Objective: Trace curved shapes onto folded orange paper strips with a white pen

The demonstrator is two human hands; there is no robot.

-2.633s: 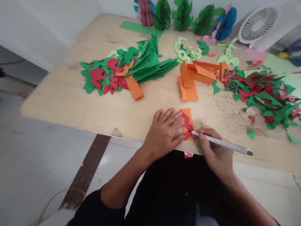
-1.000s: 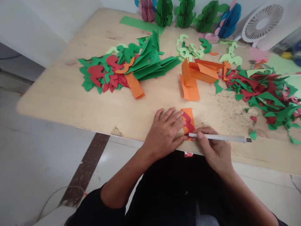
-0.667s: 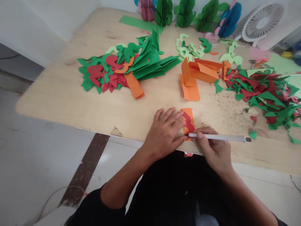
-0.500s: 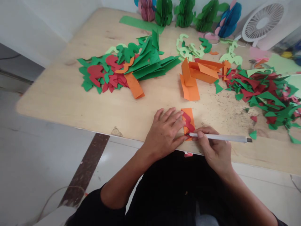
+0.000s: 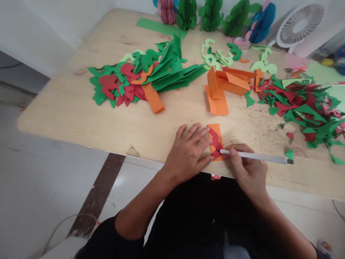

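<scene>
Near the table's front edge lies an orange paper strip (image 5: 217,126) with a wavy red paper cut-out (image 5: 215,137) on top of it. My left hand (image 5: 188,151) rests flat with fingers stretched out, its fingertips pressing on the left side of the red cut-out and the orange strip. In my right hand (image 5: 246,167) is a white pen (image 5: 258,157), pinched between thumb and fingers. The pen's tip touches the lower right edge of the red cut-out. Part of the cut-out is hidden under my left fingertips.
Folded orange paper (image 5: 229,82) lies beyond my hands. To the left is a heap of green paper cut-outs (image 5: 172,72) with red pieces (image 5: 109,82). Red and green scraps (image 5: 307,108) spread to the right. A white fan (image 5: 299,27) and green honeycomb paper figures (image 5: 211,16) stand at the back.
The pen's tip has moved slightly right and up along the red cut-out's lower edge, my right hand with it. My left hand stays in place.
</scene>
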